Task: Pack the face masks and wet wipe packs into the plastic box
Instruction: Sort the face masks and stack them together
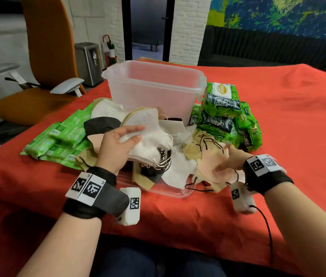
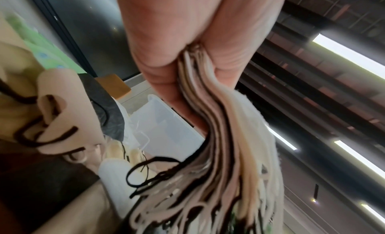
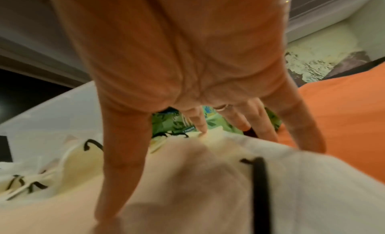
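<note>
A clear plastic box (image 1: 154, 86) stands open at the back middle of the table. In front of it lies a loose pile of face masks (image 1: 180, 166) in white, beige, pink and black. My left hand (image 1: 136, 133) pinches a stack of masks (image 1: 150, 146) between thumb and fingers, just above the pile; the left wrist view shows the stack's (image 2: 218, 130) layered edges in the grip of that hand (image 2: 187, 59). My right hand (image 1: 223, 166) presses spread, straight fingers (image 3: 123, 155) onto pink and beige masks (image 3: 208, 180). Dark green wet wipe packs (image 1: 228, 116) sit right of the box and light green packs (image 1: 62, 140) left.
A red cloth (image 1: 278, 120) covers the table. A clear lid (image 1: 170, 192) lies under the near side of the mask pile. An orange office chair (image 1: 44, 56) and a metal bin (image 1: 88, 62) stand beyond the table's left edge.
</note>
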Tool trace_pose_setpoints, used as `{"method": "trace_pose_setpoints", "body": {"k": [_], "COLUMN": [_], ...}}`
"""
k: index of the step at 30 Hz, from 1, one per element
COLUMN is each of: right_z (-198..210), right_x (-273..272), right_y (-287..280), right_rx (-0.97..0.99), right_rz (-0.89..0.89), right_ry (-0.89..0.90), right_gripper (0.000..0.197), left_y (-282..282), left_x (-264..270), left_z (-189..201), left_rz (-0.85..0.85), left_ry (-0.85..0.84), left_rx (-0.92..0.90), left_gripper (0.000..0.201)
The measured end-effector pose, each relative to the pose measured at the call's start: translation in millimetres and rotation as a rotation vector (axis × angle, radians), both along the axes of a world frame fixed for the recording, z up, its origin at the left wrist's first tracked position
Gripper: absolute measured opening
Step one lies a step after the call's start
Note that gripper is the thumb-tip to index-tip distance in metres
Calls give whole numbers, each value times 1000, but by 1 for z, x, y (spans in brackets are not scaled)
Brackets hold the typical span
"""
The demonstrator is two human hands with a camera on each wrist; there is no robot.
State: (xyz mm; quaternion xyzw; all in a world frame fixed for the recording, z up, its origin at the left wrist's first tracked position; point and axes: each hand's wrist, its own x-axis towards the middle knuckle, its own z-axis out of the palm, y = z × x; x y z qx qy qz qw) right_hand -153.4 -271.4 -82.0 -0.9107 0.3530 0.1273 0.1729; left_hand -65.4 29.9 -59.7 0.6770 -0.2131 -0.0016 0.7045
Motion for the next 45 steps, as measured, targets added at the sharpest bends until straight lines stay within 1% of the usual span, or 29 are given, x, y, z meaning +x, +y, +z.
{"method": "trace_pose_setpoints", "body": {"k": [3, 4, 6, 9, 10, 11, 13, 15, 17, 19, 21, 24, 26, 28, 30, 31, 32, 33, 35, 36, 37, 38, 40, 42, 45], "right_z": [-7, -8, -8, -4, 2, 9, 29, 51, 69, 80, 86, 86, 81, 78, 76, 77, 77, 77, 76, 74, 73, 71, 68, 68, 69], "right_x": [4, 5, 8, 12, 13, 13, 15, 16, 20, 26, 32, 41, 45, 48, 48, 47, 47, 45, 45, 46, 48, 50, 52, 52, 51], "right_y": [-1, 0, 3, 7, 8, 8, 11, 19, 34, 54, 76, 107, 123, 132, 136, 138, 137, 137, 135, 134, 133, 132, 129, 128, 132], "right_rx": [-79, -97, -119, -98, -76, -51, 5, 88, 169, 265, 333, 434, 522, 567, 610, 655, 708, 763, 821, 821, 801, 749, 577, 425, 349], "right_rz": [-3, -13, -29, -27, -44, -65, -97, -92, -43, 17, 107, 279, 369, 431, 465, 467, 460, 462, 481, 487, 484, 477, 462, 466, 495], "right_ry": [79, 80, 55, -41, -88, -145, -256, -453, -642, -764, -810, -809, -787, -775, -807, -833, -864, -898, -940, -954, -969, -983, -968, -909, -857], "right_gripper": [119, 118, 104, 66, 59, 59, 74, 78, 77, 74, 73, 68, 62, 61, 56, 53, 52, 54, 66, 72, 74, 72, 60, 51, 46], "left_y": [0, 0, 1, 2, 2, 2, 2, 0, -5, -13, -21, -30, -33, -31, -27, -25, -23, -22, -20, -19, -19, -19, -18, -18, -19], "left_x": [1, 1, 1, 0, 0, 1, 2, 3, 0, -5, -11, -16, -16, -13, -8, -5, -3, -2, 2, 3, 4, 6, 6, 4, 3], "left_z": [-3, -3, -4, -4, -3, -3, -3, -2, 1, 5, 10, 14, 15, 14, 11, 9, 8, 7, 4, 4, 3, 1, 2, 2, 3], "left_rz": [-4, -8, -11, -4, 8, 30, 89, 134, 139, 108, 59, -20, -51, -71, -39, -10, 7, 19, 47, 54, 54, 42, -10, -53, -117], "left_ry": [12, 13, 7, 14, 15, 13, -6, -29, -48, -60, -71, -112, -113, -69, -11, 13, 30, 46, 78, 92, 108, 135, 205, 252, 250], "left_rx": [0, -3, 1, 25, 32, 41, 71, 127, 196, 250, 314, 400, 370, 278, 173, 124, 88, 63, 34, 24, 13, -2, -54, -104, -128], "left_gripper": [32, 32, 32, 32, 32, 32, 32, 31, 29, 26, 31, 50, 52, 51, 57, 55, 49, 38, 8, 4, 9, 11, 12, 15, 18]}}
